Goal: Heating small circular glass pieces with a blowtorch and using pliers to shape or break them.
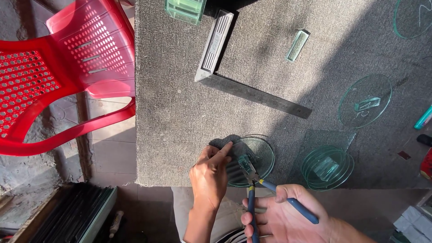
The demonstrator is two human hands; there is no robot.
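My left hand grips the near left edge of a round clear glass disc that lies at the front edge of the grey carpeted table. My right hand holds blue-handled pliers, whose metal jaws bite the disc's near rim just right of my left fingers. The disc partly overhangs the table edge.
A stack of round glass discs sits to the right, with a single disc beyond it and another at the far right corner. A metal try square, small glass blocks and a red plastic chair lie farther off.
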